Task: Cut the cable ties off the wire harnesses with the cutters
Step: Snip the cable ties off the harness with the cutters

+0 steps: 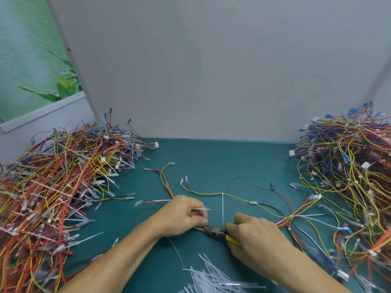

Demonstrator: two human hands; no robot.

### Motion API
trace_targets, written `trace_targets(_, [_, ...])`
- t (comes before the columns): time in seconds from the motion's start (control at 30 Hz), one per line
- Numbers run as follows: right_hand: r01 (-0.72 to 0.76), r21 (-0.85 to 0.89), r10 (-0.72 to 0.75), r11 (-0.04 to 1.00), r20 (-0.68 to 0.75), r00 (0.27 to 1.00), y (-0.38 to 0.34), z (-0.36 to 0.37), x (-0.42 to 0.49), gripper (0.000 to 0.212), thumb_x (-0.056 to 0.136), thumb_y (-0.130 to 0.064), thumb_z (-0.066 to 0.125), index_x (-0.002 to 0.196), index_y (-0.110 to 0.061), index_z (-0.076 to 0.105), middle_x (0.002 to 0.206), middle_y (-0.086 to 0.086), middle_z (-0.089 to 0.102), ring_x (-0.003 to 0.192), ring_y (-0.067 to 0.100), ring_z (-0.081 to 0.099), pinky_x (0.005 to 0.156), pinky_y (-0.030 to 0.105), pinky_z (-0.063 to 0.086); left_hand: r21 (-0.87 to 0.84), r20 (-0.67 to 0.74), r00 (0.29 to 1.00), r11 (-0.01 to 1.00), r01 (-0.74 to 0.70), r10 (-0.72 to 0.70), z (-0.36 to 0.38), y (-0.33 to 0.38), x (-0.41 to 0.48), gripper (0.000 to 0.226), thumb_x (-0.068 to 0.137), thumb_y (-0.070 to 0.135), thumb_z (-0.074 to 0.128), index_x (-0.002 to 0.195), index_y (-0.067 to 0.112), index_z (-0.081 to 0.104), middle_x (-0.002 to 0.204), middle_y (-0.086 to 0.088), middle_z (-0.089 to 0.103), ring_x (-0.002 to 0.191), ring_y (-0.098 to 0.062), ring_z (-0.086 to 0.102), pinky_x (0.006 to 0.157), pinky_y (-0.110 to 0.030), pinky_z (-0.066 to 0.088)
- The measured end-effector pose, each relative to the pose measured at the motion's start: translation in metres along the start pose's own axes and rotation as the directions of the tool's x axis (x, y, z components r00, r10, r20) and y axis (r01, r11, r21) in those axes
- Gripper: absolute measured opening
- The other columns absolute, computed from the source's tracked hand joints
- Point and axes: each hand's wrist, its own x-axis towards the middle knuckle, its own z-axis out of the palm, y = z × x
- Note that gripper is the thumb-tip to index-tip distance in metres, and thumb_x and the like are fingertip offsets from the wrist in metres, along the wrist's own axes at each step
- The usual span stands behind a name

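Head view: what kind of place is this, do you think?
Probably a workbench in a wire-harness assembly shop. Heaps of wire harnesses lie at both sides of a teal mat, cut cable ties pile in front, the left hand grips a harness and the right hand holds cutters.

Both bare forearms angle inward. The left hand (184, 214) pinches a cable tie (203, 208); the right hand (251, 235) grips the cutters (215, 231).
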Motion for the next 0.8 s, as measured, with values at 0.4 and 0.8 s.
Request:
trace_targets(0.4, [0.036,-0.043,-0.038,0.998,-0.040,0.998,-0.002,0.008,-0.002,0.026,0.099,-0.033,0.031,0.107,-0.017,0.049,0.105,0.004,0.047,0.089,0.035,0.055,0.061,0.035,0.031,-0.074,-0.079,0.997,0.997,-0.027,0.021,0.005,-0.007,-0.005,0.020,0.090,0.022,0.063,0.079,0.005,0.064,0.066,0.001,0.046,0.062,-0.009,0.037,0.061,-0.027,0.032])
trace_targets(0.8, [0.022,-0.045,-0.024,0.999,-0.044,0.999,-0.003,0.004,-0.003,0.022,0.098,-0.032,0.033,0.105,-0.017,0.048,0.105,0.003,0.049,0.092,0.038,0.054,0.062,0.036,0.031,-0.044,-0.149,0.987,0.996,-0.073,0.066,0.012,-0.004,-0.010,0.027,0.098,0.028,0.050,0.079,0.009,0.054,0.066,0.006,0.039,0.062,-0.008,0.032,0.059,-0.027,0.030])
